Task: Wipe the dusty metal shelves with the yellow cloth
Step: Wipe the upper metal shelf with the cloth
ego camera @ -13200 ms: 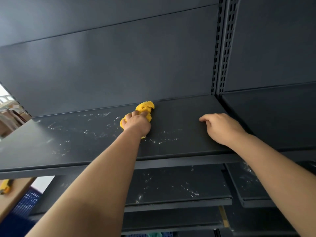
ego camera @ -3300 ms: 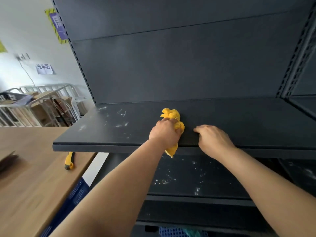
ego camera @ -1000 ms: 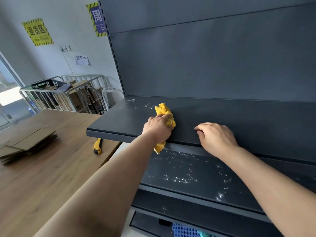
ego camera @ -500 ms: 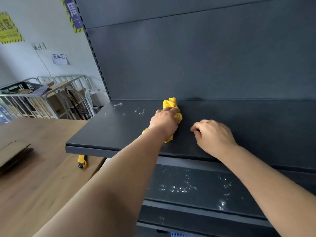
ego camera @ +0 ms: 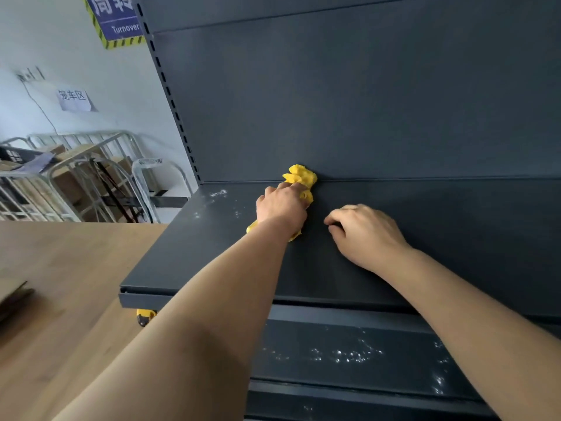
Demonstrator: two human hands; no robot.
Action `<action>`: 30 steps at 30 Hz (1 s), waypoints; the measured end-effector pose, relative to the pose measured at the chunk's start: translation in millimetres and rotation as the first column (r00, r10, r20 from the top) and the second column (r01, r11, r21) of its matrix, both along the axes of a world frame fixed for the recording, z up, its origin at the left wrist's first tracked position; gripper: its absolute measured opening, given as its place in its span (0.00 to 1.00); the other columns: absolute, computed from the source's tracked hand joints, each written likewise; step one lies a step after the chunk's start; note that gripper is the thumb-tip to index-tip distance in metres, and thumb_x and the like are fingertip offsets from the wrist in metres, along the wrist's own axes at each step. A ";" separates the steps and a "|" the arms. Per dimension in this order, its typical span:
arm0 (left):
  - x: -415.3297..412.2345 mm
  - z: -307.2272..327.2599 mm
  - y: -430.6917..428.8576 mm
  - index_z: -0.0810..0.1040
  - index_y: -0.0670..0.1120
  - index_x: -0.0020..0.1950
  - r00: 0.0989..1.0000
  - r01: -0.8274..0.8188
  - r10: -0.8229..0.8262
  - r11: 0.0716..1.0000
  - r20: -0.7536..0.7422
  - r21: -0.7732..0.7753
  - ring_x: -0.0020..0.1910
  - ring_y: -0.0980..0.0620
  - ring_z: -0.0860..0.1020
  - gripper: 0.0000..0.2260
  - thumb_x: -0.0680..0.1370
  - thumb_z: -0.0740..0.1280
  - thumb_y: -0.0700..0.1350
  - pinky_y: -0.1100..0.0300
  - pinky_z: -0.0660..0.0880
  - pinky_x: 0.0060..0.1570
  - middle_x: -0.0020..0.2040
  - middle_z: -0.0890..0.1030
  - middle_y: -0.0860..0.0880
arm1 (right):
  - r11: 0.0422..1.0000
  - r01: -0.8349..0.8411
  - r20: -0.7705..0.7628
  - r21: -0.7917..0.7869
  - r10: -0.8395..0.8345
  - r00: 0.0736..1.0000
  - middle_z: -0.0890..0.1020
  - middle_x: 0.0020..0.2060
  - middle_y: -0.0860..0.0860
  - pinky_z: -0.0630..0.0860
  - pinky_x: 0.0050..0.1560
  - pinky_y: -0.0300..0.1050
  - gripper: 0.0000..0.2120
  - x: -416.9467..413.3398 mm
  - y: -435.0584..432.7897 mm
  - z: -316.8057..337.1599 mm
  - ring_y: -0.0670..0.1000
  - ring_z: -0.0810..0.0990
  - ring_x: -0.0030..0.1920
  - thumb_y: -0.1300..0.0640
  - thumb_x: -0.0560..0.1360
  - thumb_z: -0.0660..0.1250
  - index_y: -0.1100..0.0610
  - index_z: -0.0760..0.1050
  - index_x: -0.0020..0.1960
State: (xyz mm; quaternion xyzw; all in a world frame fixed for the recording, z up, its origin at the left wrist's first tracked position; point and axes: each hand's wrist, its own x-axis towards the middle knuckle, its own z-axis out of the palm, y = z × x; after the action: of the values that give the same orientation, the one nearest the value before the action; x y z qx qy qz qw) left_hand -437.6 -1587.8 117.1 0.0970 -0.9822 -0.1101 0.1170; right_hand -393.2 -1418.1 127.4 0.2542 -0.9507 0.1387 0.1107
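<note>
My left hand (ego camera: pixel 280 206) grips the crumpled yellow cloth (ego camera: pixel 300 177) and presses it onto the dark metal shelf (ego camera: pixel 188 256), at the back where the shelf meets the rear panel. White dust specks (ego camera: pixel 217 194) lie on the shelf's far left corner, just left of the cloth. My right hand (ego camera: pixel 365 232) rests on the same shelf a little to the right, fingers curled loosely, holding nothing. The lower shelf (ego camera: pixel 394 369) below carries scattered white dust.
A wooden table (ego camera: pixel 60 284) stands to the left, close to the shelf's end. A yellow utility knife (ego camera: pixel 145 316) peeks out under the shelf corner. Metal roll cages (ego camera: pixel 76 177) with boxes stand by the far wall. Flat cardboard (ego camera: pixel 13 299) lies at the table's left edge.
My left hand has pushed the cloth further back on the shelf, up to the rear panel. My right hand has stayed on the shelf. The view has shifted right and closer.
</note>
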 end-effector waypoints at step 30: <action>70.4 10.3 -150.7 0.72 0.48 0.65 0.917 -0.396 0.397 0.918 0.037 -0.040 0.63 0.39 0.66 0.17 0.77 0.59 0.42 0.46 0.68 0.54 0.63 0.72 0.43 | 0.984 -0.155 0.224 0.086 0.132 0.966 0.60 0.76 0.45 0.56 0.73 0.51 0.21 14.8 -92.1 -8.9 0.46 0.56 0.76 0.54 0.82 0.48 0.47 0.61 0.74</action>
State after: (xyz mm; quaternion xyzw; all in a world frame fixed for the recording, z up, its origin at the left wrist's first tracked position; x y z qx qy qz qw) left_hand -367.2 -1738.5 127.4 0.2943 -0.9462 -0.0662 0.1168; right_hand -378.3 -1510.2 118.6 0.3112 -0.9420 0.1242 -0.0175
